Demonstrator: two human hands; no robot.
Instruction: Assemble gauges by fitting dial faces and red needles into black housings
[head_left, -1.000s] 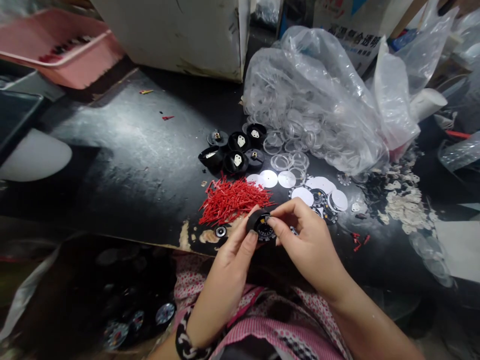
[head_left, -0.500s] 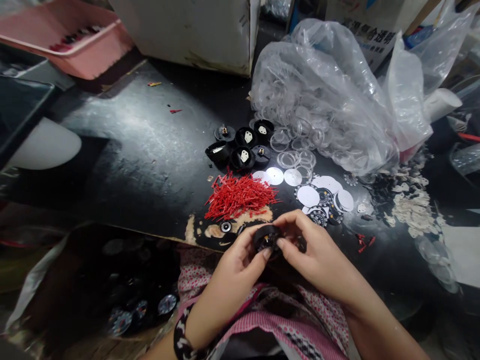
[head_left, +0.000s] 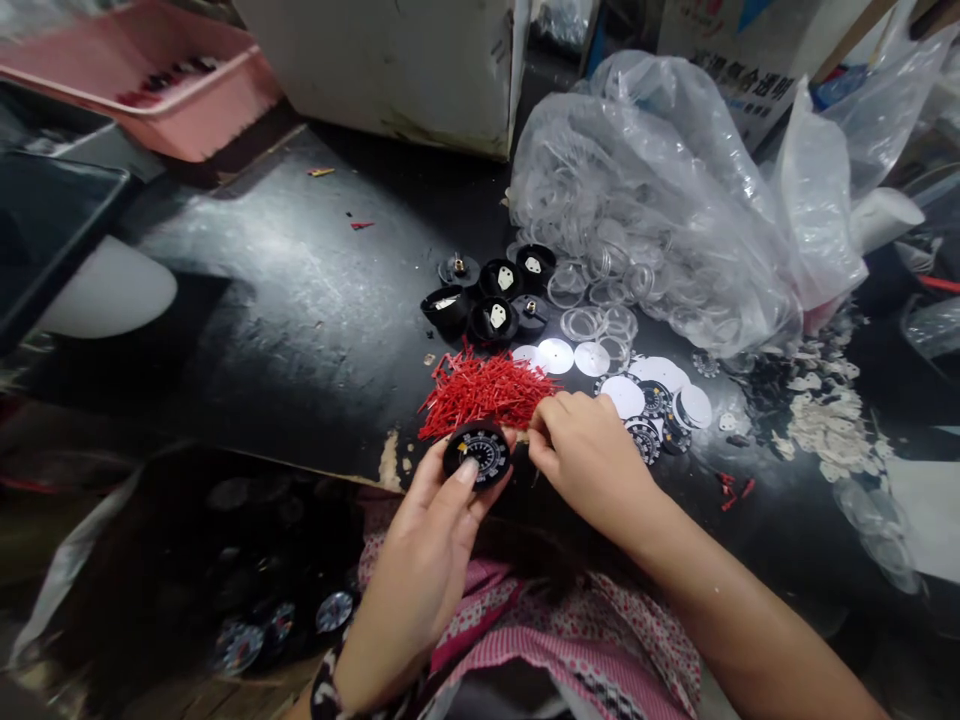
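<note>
My left hand (head_left: 439, 520) is closed round a round black gauge (head_left: 486, 452), its numbered dial tilted up toward me and the thumb resting on the dial. To the right, my right hand (head_left: 592, 445) has its fingers curled together at the near right edge of a pile of red gauge needles (head_left: 480, 390). What those fingers hold, if anything, I cannot make out. Behind the pile stand several black gauge housings (head_left: 493, 318), some with pale plates inside. White discs (head_left: 556, 356) and printed black dials (head_left: 643, 437) lie beyond my right hand.
A clear plastic bag (head_left: 645, 190) of transparent rings spreads over the back right. Small pale plates (head_left: 825, 410) lie scattered at the right. A pink bin (head_left: 195, 115) and a large white box (head_left: 390, 70) stand at the back. Finished-looking gauges (head_left: 334, 611) lie below the table edge.
My left hand has moved left with the gauge and turned its dial up into view. My right hand has let go of the gauge and moved toward the red needles. The view has shifted slightly.
</note>
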